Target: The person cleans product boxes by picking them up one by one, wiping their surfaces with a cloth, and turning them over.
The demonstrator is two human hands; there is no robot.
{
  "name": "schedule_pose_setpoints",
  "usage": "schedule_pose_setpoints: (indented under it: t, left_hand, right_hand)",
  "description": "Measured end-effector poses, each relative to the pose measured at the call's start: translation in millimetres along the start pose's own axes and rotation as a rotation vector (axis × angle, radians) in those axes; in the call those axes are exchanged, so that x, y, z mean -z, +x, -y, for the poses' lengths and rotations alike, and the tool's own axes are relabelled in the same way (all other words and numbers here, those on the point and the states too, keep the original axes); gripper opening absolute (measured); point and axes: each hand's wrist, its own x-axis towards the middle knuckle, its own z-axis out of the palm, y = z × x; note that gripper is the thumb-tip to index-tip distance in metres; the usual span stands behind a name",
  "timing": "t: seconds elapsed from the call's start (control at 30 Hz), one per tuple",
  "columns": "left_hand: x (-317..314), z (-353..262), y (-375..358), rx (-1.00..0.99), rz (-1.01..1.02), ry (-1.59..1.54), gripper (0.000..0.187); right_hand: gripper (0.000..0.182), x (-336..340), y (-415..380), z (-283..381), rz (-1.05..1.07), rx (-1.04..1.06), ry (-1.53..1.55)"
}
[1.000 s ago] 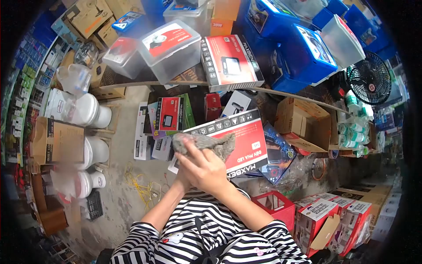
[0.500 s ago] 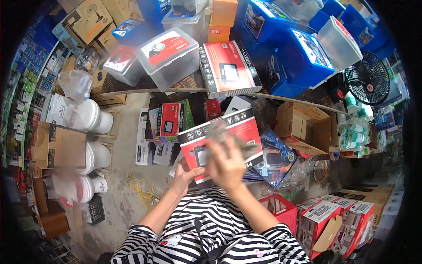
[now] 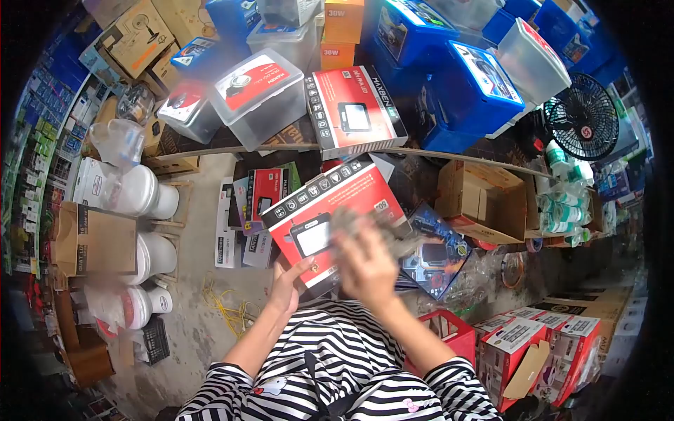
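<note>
A red, white and black LED floodlight box [image 3: 298,214] is tilted in front of my striped top. My left hand [image 3: 286,286] grips its lower left edge, thumb on the printed face. A greyish cloth [image 3: 400,242], smeared by motion, lies against the right part of that face. Bunched under the fingers of my right hand [image 3: 366,265], it hides some of the print. Beyond, a similar floodlight box [image 3: 358,112] lies on the shelf. Just right of the held box is a dark blue picture box [image 3: 439,252].
Clear plastic tubs [image 3: 256,98] and blue tubs [image 3: 463,91] crowd the shelf, beside a black fan [image 3: 581,116]. An open carton [image 3: 484,203] stands to the right. White buckets [image 3: 151,252] line the left, a yellow cord [image 3: 228,305] lies on the floor, and a red crate [image 3: 446,337] is near my right elbow.
The held box has turned, its right end rising and its left end shifting down and left. My right hand and the cloth have moved slightly down across its face. My left hand keeps its grip.
</note>
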Motion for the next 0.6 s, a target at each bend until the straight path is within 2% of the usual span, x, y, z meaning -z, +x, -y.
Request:
schedule_pose_setpoints:
  t: [0.03, 0.07, 0.1, 0.17, 0.2, 0.23, 0.27, 0.3, 0.33, 0.37, 0.4, 0.47, 0.5, 0.57, 0.6]
  left_hand:
    - [-4.2, 3.1, -1.4, 0.043, -0.033, -0.063, 0.043]
    - [-4.0, 9.5, -1.3, 0.066, -0.109, -0.054, 0.037]
    - [18.1, 30.3, 7.2, 0.299, -0.124, -0.330, 0.034]
    - [26.9, 45.1, 6.5, 0.257, 0.104, -0.372, 0.032]
    - [0.8, 32.9, -6.3, 0.209, -0.031, -0.205, 0.035]
    - [-9.6, 29.2, -6.1, 0.253, 0.036, -0.396, 0.039]
    - [0.6, 38.0, -1.0, 0.370, -0.012, -0.426, 0.041]
    - [0.3, 38.7, 0.8, 0.428, 0.148, -0.556, 0.040]
    - [-5.0, 34.0, -2.1, 0.463, 0.117, -0.544, 0.041]
    - [-10.7, 30.6, -6.5, 0.499, 0.085, -0.532, 0.041]
    - [-12.7, 33.3, -7.4, 0.481, 0.092, -0.526, 0.043]
    - [-15.9, 34.3, -9.4, 0.495, 0.083, -0.512, 0.045]
    - [-13.8, 35.1, -8.4, 0.532, 0.141, -0.557, 0.043]
    - [-17.6, 33.3, -13.2, 0.543, -0.063, -0.524, 0.047]
    - [-2.8, 47.1, -6.9, 0.422, 0.319, -0.683, 0.045]
  right_hand:
    - [0.044, -4.2, -18.8, 16.7, 0.125, 0.055, -0.007]
    - [0.046, -0.6, -28.3, 32.8, 0.178, 0.200, -0.022]
    - [0.050, -0.1, -34.5, 39.4, 0.128, 0.257, 0.028]
    - [0.050, 5.4, -40.2, 30.9, 0.080, 0.348, 0.029]
    - [0.047, 7.4, -37.2, 20.5, 0.005, 0.358, 0.004]
    - [0.040, 11.7, -27.7, 6.9, -0.101, 0.338, 0.065]
    - [0.035, 10.2, -21.8, -9.0, -0.211, 0.279, 0.061]
    - [0.038, 16.1, -14.1, -25.1, -0.225, 0.198, 0.063]
    - [0.043, 28.9, 1.8, -30.8, -0.175, 0.022, 0.189]
    - [0.045, 28.6, 6.9, -37.9, -0.260, -0.114, 0.198]
    - [0.044, 28.9, 16.5, -41.5, -0.315, -0.161, 0.209]
    - [0.043, 28.4, 25.4, -34.4, -0.311, -0.120, 0.163]
    - [0.042, 26.3, 21.0, -23.0, -0.255, -0.138, 0.218]
    - [0.036, 23.3, 5.6, -3.0, -0.137, 0.091, 0.172]
    - [0.033, 18.3, -7.2, 6.7, -0.094, 0.212, 0.220]
